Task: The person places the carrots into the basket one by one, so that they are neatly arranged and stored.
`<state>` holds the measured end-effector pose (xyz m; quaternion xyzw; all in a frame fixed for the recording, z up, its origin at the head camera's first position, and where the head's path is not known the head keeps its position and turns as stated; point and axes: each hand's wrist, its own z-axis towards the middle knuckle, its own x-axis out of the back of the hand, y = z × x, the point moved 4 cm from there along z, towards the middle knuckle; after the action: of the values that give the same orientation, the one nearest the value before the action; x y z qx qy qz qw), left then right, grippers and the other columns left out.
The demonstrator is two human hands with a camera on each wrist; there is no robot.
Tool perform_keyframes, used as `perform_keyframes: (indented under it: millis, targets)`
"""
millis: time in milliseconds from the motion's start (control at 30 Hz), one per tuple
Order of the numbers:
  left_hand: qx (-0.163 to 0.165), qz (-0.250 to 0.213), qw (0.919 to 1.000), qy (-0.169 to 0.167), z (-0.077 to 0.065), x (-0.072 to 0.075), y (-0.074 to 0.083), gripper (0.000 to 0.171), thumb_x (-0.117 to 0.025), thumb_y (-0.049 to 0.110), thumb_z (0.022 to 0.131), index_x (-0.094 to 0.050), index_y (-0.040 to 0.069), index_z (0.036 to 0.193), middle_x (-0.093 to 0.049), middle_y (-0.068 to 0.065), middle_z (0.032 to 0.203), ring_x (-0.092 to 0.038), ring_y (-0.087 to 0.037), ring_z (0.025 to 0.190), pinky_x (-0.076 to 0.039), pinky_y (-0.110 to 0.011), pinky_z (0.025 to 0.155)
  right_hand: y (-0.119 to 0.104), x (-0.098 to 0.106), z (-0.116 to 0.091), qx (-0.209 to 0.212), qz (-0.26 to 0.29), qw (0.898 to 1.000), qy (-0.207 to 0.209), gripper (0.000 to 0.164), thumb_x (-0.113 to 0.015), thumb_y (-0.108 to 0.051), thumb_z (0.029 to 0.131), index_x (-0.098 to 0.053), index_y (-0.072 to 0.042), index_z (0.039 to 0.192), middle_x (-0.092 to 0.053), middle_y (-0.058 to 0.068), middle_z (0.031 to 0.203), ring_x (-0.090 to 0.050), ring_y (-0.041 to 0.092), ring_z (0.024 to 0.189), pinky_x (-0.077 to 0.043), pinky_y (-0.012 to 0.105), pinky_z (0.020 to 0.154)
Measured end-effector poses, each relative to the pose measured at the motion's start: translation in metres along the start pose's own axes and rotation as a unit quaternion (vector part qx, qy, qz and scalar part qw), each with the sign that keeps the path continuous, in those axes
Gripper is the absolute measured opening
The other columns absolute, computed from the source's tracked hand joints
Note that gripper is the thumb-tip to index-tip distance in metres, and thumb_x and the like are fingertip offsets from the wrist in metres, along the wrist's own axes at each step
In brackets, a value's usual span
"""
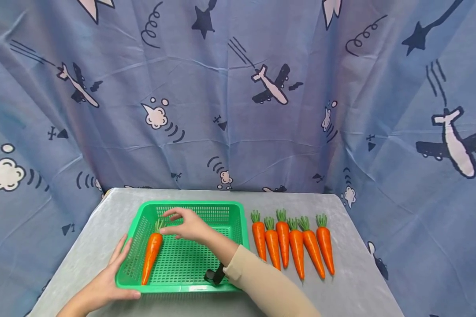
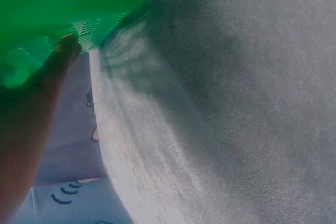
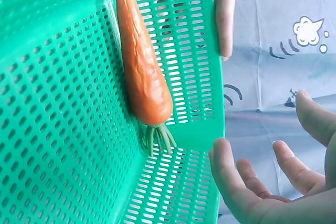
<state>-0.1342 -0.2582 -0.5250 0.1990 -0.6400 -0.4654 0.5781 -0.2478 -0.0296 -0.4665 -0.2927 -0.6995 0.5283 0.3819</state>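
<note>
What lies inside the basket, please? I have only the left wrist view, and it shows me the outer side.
Observer: One carrot lies in the basket, beside its left wall.
Operator: Thank you. And where is the right hand, does it hold this carrot?
Observer: No, it holds nothing; in the right wrist view there is a gap between its fingers and the carrot.
Operator: Are there other carrots, outside the basket?
Observer: Yes, six lie on the table, to the right of the basket.
</note>
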Motion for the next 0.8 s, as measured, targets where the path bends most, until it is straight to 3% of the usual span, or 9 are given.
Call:
perform_keyframes:
  millis: [367,800]
  targets:
    - [-0.006,-0.012,0.9999,0.006,0.001,-0.001,-0.001,0.132,-0.092,0.012,0.068,-0.002,0.018,0.164,0.018,-0.004,0.169,-0.001,0.024,0.133,-0.024,-0.004,0.096,-0.002,0.016,-0.018,0.015,0.011,1.000,-0.001,0.046,-0.083,-0.021,0.085,-0.067,-0.024,0.127,-0.061,0.010,0.134,-0.070,0.018,0.096,-0.059,0.035,0.080]
    - [-0.017,0.008,0.9998,0.012,0.000,-0.002,0.000,0.133,-0.093,0.014,0.067,-0.003,0.015,0.164,0.016,-0.004,0.170,0.000,0.023,0.136,-0.023,-0.003,0.095,-0.006,0.039,-0.038,0.035,0.010,0.999,0.003,0.050,-0.081,-0.025,0.088,-0.063,-0.029,0.134,-0.059,0.005,0.140,-0.061,0.033,0.125,-0.057,0.036,0.083]
